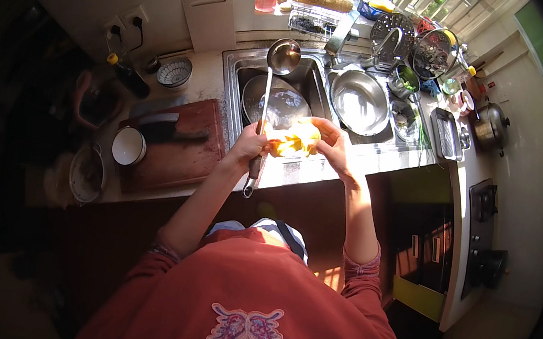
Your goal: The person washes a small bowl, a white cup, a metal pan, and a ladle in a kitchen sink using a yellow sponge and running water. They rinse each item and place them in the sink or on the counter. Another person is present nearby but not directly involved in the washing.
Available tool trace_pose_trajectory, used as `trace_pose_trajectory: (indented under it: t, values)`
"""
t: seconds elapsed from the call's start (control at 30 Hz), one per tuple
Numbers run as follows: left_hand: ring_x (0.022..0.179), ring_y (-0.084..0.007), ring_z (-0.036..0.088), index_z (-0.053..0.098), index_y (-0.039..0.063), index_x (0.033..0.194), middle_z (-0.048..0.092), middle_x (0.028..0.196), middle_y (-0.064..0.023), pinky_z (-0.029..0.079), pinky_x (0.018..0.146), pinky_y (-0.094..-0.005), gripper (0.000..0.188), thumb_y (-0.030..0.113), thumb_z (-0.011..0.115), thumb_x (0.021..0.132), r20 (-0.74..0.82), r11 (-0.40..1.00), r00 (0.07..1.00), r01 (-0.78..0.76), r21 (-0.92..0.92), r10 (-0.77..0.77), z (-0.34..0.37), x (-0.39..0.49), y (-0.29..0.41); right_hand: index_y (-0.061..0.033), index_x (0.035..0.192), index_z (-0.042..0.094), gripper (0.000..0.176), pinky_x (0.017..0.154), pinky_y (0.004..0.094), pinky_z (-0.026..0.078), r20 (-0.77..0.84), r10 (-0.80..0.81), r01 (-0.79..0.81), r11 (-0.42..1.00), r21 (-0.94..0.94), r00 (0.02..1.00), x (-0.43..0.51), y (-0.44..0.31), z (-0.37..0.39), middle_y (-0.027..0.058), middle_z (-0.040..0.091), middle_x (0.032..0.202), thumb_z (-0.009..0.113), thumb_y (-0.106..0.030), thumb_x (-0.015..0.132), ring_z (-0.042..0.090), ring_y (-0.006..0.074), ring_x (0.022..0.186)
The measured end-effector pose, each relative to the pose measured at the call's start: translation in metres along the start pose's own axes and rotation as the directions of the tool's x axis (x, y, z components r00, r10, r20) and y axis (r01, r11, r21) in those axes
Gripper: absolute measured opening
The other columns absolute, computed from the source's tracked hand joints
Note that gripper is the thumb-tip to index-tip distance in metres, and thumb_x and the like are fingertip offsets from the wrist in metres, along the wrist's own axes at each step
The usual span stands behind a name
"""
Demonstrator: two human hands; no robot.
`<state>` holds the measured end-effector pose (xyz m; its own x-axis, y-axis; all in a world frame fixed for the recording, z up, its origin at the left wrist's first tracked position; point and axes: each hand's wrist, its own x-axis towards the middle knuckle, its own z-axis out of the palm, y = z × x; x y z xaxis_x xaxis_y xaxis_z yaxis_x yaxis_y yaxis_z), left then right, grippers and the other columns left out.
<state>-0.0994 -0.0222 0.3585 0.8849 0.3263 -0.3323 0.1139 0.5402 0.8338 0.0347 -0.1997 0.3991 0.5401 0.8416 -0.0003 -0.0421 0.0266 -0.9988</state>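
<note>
A long-handled metal ladle point(283, 58) stands out from my left hand point(250, 144), its bowl turned away from me above the sink. My left fingers close around its dark grip point(254, 167), whose hanging loop points back at me. Between both hands is a bunched yellow cloth point(295, 141), brightly sunlit; its exact kind is hard to tell. My right hand point(336, 147) pinches the cloth's right end, and my left fingertips meet its left end. Below the ladle, a large round metal pan point(280, 106) sits in the left sink basin point(315, 79).
A steel bowl point(359, 101) rests in the right basin. On the left, a cleaver point(157, 128) and a white bowl point(129, 146) lie on a brown cutting board point(184, 162). A patterned bowl point(174, 72) and dark bottle point(131, 78) stand behind. Rightward are a rectangular tray point(445, 134) and a stove point(478, 235).
</note>
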Motion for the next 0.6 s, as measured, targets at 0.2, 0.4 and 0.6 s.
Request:
trace_pose_trajectory:
  t: [0.2,0.4,0.6]
  values:
    - [0.044,-0.0045,0.042,0.053,0.008,0.081,0.053,0.062,0.0011,0.031,0.039,-0.0185,0.016,0.005,0.069,0.082,-0.090,0.997,0.993,-0.073,-0.007,0.072,0.032,0.010,0.001,0.0018,0.111,0.063,0.024,0.075,0.0271,0.052,-0.118,-0.195,0.134,0.909,-0.395,0.974,0.002,-0.009,-0.041,0.0105,0.068,0.095,0.052,-0.009,0.092,0.065,0.0158,0.085]
    - [0.056,-0.0056,0.056,0.045,0.011,0.075,0.070,0.089,-0.0153,0.036,0.043,-0.0180,0.022,0.002,0.061,0.087,-0.106,0.985,0.980,-0.167,0.041,0.170,0.032,0.016,0.004,0.0051,0.113,0.057,0.021,0.081,0.0264,0.050,-0.157,-0.322,0.264,0.915,-0.305,0.934,0.027,-0.032,-0.097,0.0100,0.067,0.099,0.055,-0.006,0.095,0.063,0.0147,0.096]
    - [0.049,-0.0016,0.038,0.044,0.012,0.073,0.069,0.088,-0.0092,0.033,0.044,-0.0168,0.029,0.007,0.071,0.083,-0.196,0.982,0.962,-0.185,0.044,0.190,0.058,0.007,0.014,0.0034,0.113,0.059,0.023,0.084,0.0268,0.050,0.029,-0.302,0.292,0.885,-0.364,0.953,0.068,-0.051,-0.117,0.0114,0.068,0.101,0.059,-0.008,0.093,0.065,0.0143,0.094]
